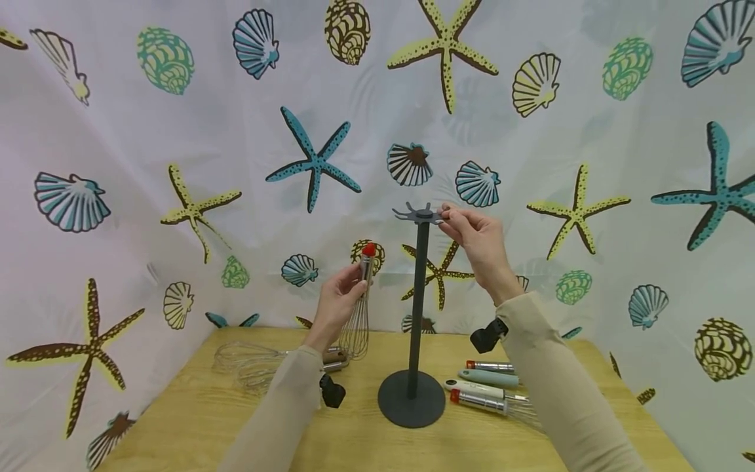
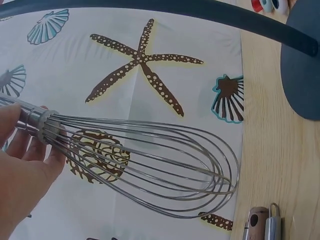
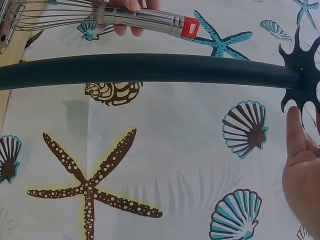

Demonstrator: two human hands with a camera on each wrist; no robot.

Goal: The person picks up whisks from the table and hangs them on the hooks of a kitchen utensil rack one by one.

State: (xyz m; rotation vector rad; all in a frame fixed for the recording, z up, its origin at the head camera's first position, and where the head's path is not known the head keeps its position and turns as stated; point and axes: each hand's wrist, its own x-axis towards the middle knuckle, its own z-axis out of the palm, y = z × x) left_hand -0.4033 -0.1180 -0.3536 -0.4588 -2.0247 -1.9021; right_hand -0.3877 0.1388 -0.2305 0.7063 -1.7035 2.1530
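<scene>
My left hand point(image 1: 337, 303) grips a wire whisk point(image 2: 145, 165) by its metal handle, the red-tipped end up and the wire loops hanging down. A dark utensil stand point(image 1: 419, 301) rises from a round base to the right of the whisk. At its top is a ring of curved hooks point(image 3: 300, 75), all bare. With thumb and fingers my right hand point(image 1: 479, 244) pinches a hook on the right side of that ring. The whisk's red end point(image 3: 190, 27) is left of the pole and lower than the hooks, apart from the stand.
On the wooden table point(image 1: 194, 419), wire whisks point(image 1: 253, 364) lie to the left, partly behind my left forearm. Several utensil handles, among them a pale green handle point(image 1: 489, 377) and a metal red-tipped whisk point(image 1: 480, 400), lie right of the stand base. A shell-patterned curtain point(image 1: 377, 85) hangs behind.
</scene>
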